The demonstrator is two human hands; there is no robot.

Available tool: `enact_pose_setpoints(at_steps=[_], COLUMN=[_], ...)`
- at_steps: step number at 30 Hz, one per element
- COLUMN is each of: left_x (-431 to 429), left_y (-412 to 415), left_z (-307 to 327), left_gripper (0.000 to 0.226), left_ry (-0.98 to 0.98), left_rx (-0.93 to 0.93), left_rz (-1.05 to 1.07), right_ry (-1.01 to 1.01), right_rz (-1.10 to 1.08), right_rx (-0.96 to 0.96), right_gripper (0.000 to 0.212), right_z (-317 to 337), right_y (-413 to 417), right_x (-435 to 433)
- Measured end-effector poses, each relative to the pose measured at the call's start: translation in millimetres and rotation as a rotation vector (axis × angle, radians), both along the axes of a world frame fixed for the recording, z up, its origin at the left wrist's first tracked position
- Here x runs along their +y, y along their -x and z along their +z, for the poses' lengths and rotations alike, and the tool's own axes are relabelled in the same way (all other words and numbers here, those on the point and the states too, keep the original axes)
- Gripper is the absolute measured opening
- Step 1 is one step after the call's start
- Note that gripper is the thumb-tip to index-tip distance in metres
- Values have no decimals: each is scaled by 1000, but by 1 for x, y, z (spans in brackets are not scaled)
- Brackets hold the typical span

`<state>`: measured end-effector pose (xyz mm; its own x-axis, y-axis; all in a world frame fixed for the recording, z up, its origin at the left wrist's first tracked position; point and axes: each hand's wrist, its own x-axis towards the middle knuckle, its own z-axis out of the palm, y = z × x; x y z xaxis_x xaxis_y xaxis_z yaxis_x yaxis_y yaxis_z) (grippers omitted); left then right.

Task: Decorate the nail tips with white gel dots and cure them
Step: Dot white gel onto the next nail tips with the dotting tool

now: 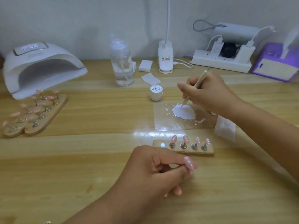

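Note:
My right hand (pixel 205 92) grips a thin wooden dotting tool (pixel 196 85), and its tip touches a puddle of white gel (pixel 184 112) on a clear palette sheet (pixel 163 120). My left hand (pixel 155 172) pinches a pink nail tip (pixel 189 162) with white dots, held near the table's front. Just behind it a small wooden strip (pixel 208 150) carries several pink nail tips (pixel 186 139) on metal stands, and one stand spot is bare. A white gel jar (pixel 156 92), lid on, stands behind the palette. The white curing lamp (pixel 40 67) sits at the far left.
Two wooden strips (pixel 35 115) with several pink tips lie in front of the lamp. A clear pump bottle (pixel 122 65), white pads (pixel 145 65), a desk lamp base (pixel 165 59), a power strip (pixel 221 62) and a purple device (pixel 276 62) line the back. A wipe (pixel 224 127) lies under my right forearm.

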<state>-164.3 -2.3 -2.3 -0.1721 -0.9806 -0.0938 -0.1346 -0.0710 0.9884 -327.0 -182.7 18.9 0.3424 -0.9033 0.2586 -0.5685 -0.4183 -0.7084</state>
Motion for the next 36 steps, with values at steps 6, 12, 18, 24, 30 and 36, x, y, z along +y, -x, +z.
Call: enact_pose_setpoints(at_steps=[6,12,18,24,30,36], left_x=[0,0,0,-1,-2,-2], left_y=[-1,-1,-1,-1,-1,-1], left_z=[0,0,0,0,-1,-3], left_gripper=[5,7,6,7,11,9], left_ry=[12,25,25,34,26,36], left_rx=[-20,-25,-22,-27,23,32], left_rz=[-7,-12,-15,-18,-14,-22], right_ry=[61,84,114,81,-123,80], right_rz=[5,25,-30,75,141,-1], right_rx=[59,66,-140,-400,-482,-513], right_gripper=[41,41,42,43,70,51], right_z=[1,-1,12,21,14,6], right_y=[-2,1,4,10,3,17], right_x=[-5,-3,15,76,141,161])
